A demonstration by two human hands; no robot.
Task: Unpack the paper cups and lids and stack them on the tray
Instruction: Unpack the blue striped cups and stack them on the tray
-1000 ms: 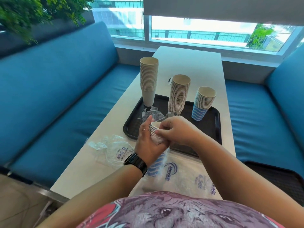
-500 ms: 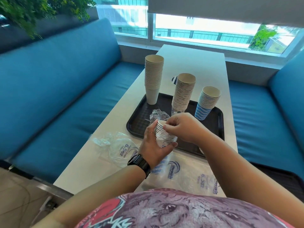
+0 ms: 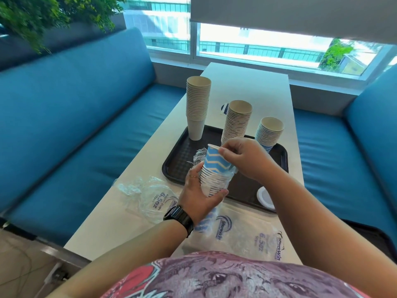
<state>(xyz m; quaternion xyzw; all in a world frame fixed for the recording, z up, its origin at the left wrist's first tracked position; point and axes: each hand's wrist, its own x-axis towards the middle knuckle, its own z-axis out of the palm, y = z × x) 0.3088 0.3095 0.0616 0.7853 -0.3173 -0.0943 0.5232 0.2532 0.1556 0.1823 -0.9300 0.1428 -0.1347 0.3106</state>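
My left hand (image 3: 196, 195) grips a stack of blue-striped paper cups (image 3: 212, 182), still partly in its clear plastic sleeve, above the near edge of the black tray (image 3: 178, 162). My right hand (image 3: 245, 157) pinches the rim of the top blue-and-white cup (image 3: 216, 161) and has it partly lifted out of the stack. On the tray stand a tall white cup stack (image 3: 197, 107), a tan-rimmed stack (image 3: 237, 122) and a shorter blue-striped stack (image 3: 269, 133). A white lid (image 3: 265, 197) lies at the tray's near right corner.
Empty printed plastic bags lie on the white table, one (image 3: 150, 196) to the left and another (image 3: 249, 233) close to me. Crumpled plastic (image 3: 199, 155) sits on the tray. Blue benches flank the table; a second dark tray (image 3: 365, 235) lies on the right bench.
My right hand has drawn the top cup up out of the stack, baring its blue zigzag side. My left hand has raised the stack toward the tray.
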